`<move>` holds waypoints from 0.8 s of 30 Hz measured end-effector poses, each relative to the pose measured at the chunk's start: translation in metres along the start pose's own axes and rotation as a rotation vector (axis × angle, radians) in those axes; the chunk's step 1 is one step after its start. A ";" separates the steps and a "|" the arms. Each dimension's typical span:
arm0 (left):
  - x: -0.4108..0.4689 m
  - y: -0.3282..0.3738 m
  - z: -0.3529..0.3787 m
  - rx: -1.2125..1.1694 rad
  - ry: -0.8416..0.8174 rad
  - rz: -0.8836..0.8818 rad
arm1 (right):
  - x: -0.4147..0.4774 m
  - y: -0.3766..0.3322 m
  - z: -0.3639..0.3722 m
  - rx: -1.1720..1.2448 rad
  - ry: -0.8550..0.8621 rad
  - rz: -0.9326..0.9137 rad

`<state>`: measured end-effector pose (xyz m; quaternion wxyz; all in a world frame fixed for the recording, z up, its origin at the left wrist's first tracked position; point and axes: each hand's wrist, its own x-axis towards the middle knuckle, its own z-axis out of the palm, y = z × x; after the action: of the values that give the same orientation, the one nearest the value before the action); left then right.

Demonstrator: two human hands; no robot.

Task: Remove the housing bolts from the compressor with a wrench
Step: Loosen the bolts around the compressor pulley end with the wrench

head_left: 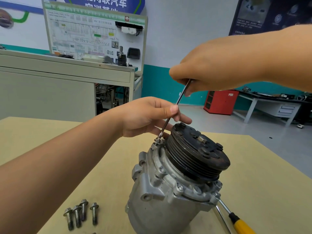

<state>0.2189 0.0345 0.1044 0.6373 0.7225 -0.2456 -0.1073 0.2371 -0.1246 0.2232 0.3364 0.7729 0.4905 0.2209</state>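
Four bolts [81, 215] lie loose by the table's [261, 183] near-left edge, so you're partway through. Your left hand [148, 115] pinches the wrench [175, 107] low on its shaft, steadying its head on a bolt at the far side of the compressor [168, 191], which stands mid-table towards the near edge. Your right hand [211, 68] is clamped on the wrench's top end. More bolt heads remain on the flange nearer you. The pulley [199, 154] will likely crowd the wrench's swing, and a screwdriver [241, 223] lies just beside the compressor's right.

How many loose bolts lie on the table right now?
4, in a row on the table left of the compressor: leftmost bolt, second, third, rightmost. A sliver at the bottom edge may be a fifth.
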 end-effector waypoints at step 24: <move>0.007 -0.007 -0.001 0.010 0.080 0.002 | 0.001 0.000 0.015 -0.081 -0.119 -0.009</move>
<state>0.2267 0.0328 0.0992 0.6429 0.7293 -0.2213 -0.0764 0.2473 -0.1276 0.2129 0.3968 0.7682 0.4639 0.1928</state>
